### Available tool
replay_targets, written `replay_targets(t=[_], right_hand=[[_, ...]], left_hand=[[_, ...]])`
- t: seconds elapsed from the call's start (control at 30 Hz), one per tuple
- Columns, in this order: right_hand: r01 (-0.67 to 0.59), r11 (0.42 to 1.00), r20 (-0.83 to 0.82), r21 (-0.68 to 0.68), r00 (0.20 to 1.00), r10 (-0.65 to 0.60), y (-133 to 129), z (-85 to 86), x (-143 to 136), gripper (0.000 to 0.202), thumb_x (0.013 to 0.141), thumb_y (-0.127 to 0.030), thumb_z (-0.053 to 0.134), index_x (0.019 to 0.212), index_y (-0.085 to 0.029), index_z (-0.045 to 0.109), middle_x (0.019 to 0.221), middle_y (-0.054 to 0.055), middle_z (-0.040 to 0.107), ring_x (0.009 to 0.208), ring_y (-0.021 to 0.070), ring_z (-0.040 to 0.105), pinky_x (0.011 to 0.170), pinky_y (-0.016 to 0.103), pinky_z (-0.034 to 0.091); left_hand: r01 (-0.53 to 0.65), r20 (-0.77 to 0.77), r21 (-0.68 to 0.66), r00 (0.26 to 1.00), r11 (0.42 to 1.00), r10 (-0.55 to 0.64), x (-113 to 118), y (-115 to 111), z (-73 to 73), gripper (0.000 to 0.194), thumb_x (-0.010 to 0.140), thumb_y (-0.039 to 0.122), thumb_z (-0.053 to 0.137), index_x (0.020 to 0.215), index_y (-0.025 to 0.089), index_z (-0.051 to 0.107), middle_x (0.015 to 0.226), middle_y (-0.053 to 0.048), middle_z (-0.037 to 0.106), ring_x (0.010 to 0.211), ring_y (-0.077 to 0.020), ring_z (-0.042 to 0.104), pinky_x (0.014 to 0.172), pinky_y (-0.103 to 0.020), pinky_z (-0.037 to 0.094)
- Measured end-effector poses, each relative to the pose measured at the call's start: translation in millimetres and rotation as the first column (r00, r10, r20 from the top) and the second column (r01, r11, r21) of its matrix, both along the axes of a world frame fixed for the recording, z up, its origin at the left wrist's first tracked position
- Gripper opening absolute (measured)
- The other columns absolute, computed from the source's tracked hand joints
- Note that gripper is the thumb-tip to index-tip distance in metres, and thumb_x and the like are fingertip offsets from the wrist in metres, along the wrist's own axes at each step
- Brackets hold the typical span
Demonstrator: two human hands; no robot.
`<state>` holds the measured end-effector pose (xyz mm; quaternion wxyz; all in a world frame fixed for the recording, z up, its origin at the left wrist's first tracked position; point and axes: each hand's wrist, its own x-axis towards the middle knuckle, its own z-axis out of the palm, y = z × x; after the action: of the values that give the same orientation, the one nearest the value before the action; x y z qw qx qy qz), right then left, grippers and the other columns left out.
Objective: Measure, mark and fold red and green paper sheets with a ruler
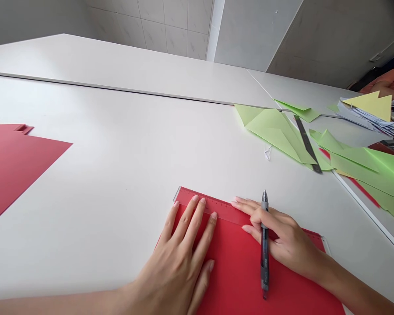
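Observation:
A sheet of red paper (236, 271) lies in front of me, with a clear plastic ruler (225, 211) along its far edge. The ruler's ends stick out slightly past the paper on both sides. My left hand (180, 249) rests flat, fingers spread, its fingertips on the ruler and the paper. My right hand (282, 236) holds a dark ballpoint pen (265, 258) hooked under its index finger, tip pointing away from me. Other fingers of that hand touch the ruler.
More red paper (16, 166) lies at the left on the white table (124, 175). Light green paper pieces (279, 131) and a dark metal ruler (307, 144) lie at the back right. Beyond them is a paper stack (367, 116) with a yellow piece (374, 105). Part of another person (389, 81) shows.

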<state>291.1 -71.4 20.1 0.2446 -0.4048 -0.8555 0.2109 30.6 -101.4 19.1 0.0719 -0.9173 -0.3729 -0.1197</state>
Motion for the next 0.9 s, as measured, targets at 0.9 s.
replay_targets(t=[0.9], right_hand=[[0.042,0.957,-0.108,-0.287,0.991,-0.075,19,16.2,19,0.03,0.088,-0.022,0.07,0.077,-0.026,0.042,0.135,0.0,0.065,0.139,0.0211,0.047,0.124,0.047,0.031]], left_hand=[[0.064,0.07,-0.024,0.996,0.998,-0.062,-2,13,-14.7,0.068,0.093,0.026,0.038,0.156,0.007,0.018,0.159,-0.016,0.029,0.151,-0.0336,0.018,0.124,-0.048,0.006]])
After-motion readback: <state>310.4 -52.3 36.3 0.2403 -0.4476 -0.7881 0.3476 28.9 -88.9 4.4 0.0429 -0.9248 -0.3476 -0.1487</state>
